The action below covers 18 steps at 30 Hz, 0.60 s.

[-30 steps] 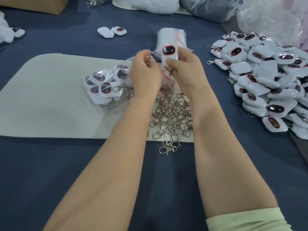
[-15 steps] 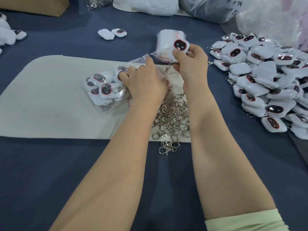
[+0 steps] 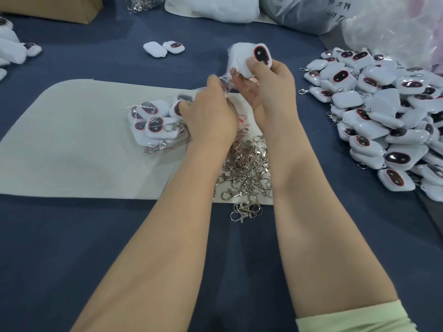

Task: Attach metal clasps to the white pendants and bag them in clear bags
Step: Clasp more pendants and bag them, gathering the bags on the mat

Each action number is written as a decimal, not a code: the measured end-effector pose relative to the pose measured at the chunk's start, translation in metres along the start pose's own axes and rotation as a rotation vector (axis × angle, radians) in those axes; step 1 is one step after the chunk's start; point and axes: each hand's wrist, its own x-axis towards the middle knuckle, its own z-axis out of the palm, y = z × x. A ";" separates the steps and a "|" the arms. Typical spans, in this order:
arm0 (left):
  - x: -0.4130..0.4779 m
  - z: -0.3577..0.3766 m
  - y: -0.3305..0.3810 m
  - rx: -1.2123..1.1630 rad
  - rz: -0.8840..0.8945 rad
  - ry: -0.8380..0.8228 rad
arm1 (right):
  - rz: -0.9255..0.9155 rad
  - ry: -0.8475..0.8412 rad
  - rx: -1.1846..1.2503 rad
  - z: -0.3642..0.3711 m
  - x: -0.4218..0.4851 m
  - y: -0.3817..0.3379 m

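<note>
My right hand (image 3: 269, 86) grips a white pendant (image 3: 249, 57) with a dark, red-rimmed oval face, held above the mat. My left hand (image 3: 211, 113) pinches the edge of a clear bag (image 3: 225, 79) just left of the pendant. A pile of metal clasps (image 3: 247, 168) lies under and between my wrists. Several bagged pendants (image 3: 153, 121) with clasps lie on the pale mat (image 3: 72, 140), left of my left hand.
A big heap of white pendants (image 3: 383, 121) covers the table's right side. Two loose pendants (image 3: 163, 47) lie at the back, more at the far left (image 3: 14, 49). A cardboard box (image 3: 52, 6) and plastic sacks (image 3: 299, 13) line the far edge.
My right hand turned the pendant and carried it slightly right. My left hand dropped low, then rose again to the bag's edge beside the pendant.
</note>
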 end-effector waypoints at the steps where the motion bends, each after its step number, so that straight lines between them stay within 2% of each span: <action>1: 0.000 0.000 0.001 0.004 -0.002 0.000 | 0.008 -0.003 -0.066 0.001 0.000 0.003; 5: 0.000 -0.002 0.002 -0.006 -0.011 0.000 | 0.001 0.035 -0.490 -0.002 0.002 0.014; 8: -0.001 -0.003 0.004 -0.015 -0.010 -0.022 | -0.045 -0.009 -0.701 -0.005 0.003 0.014; 13: -0.001 -0.006 0.003 -0.046 -0.021 -0.011 | -0.073 -0.134 -0.859 -0.016 0.007 0.010; 18: -0.003 -0.011 0.004 -0.144 -0.034 0.061 | -0.100 -0.175 -1.045 -0.023 0.004 0.005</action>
